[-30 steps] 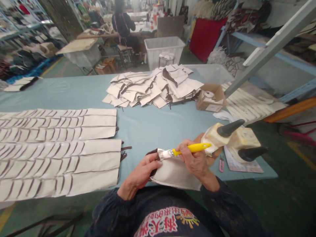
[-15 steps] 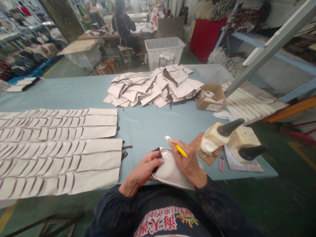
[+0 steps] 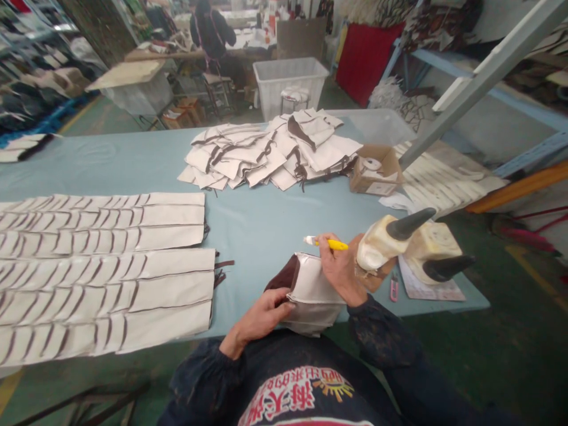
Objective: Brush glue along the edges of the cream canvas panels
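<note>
Pale-blue table (image 3: 255, 222): cream fabric piece with dark-brown lining (image 3: 308, 283) at the near edge | left grip (image 3: 265, 312): clamped on the piece's lined edge | right grip (image 3: 339, 270): closed round yellow-handled, white-tipped brush (image 3: 338, 244), tip apart from the piece

A counter (image 3: 252, 219) under a smooth blue-green cover stretches across the workshop, above a dark green floor (image 3: 448, 349) marked with yellow lines (image 3: 9, 387). Beyond it stand a translucent white bin (image 3: 288, 74), a stool (image 3: 217, 83) and a board-topped tub (image 3: 137, 97). A broad dark pillar (image 3: 95, 29) leans at upper left. On the right, a slanting grey post (image 3: 492, 71) crosses blue metal racking (image 3: 523, 109) before a pale wall (image 3: 510, 21); a red sheet (image 3: 361, 65) hangs nearby. Whitish light washes the blurred far end.
</note>
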`<action>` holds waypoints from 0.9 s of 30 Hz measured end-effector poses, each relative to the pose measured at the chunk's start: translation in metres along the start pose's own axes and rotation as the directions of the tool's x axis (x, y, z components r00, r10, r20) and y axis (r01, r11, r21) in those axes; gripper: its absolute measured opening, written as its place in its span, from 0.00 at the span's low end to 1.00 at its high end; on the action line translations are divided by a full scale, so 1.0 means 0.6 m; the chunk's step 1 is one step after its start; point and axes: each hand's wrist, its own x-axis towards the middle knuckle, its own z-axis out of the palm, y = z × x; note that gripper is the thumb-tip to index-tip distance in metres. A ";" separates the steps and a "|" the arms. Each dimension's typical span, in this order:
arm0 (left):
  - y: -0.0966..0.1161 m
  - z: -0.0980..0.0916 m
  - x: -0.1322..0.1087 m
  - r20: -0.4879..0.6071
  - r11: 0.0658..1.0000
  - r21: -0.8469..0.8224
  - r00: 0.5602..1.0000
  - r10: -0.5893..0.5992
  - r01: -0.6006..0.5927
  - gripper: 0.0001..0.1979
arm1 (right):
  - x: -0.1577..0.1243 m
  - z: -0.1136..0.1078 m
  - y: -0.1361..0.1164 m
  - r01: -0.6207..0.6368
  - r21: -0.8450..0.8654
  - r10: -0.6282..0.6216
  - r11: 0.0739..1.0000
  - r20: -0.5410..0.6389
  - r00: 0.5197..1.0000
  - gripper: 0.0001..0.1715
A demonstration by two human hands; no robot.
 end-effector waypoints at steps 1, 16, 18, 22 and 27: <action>0.001 0.006 0.001 -0.012 0.999 0.023 1.000 0.024 -0.024 0.21 | 0.000 0.001 0.000 -0.006 -0.005 0.006 1.000 -0.017 1.000 0.26; 0.042 0.020 -0.003 -0.158 0.946 0.306 0.975 0.157 -0.103 0.19 | -0.100 -0.112 -0.131 0.440 0.168 -0.462 0.882 0.124 0.878 0.09; 0.051 0.025 -0.002 -0.146 0.937 0.329 0.974 0.173 -0.117 0.18 | -0.098 -0.106 -0.136 0.513 0.164 -0.534 0.842 0.133 0.835 0.10; 0.068 0.031 -0.002 -0.139 0.920 0.368 0.971 0.195 -0.133 0.17 | -0.089 -0.108 -0.144 0.667 0.157 -0.685 0.729 0.183 0.705 0.12; 0.072 0.032 -0.004 -0.197 0.912 0.389 0.955 0.222 -0.132 0.15 | -0.080 -0.132 -0.146 0.535 0.121 -0.545 0.836 0.071 0.835 0.11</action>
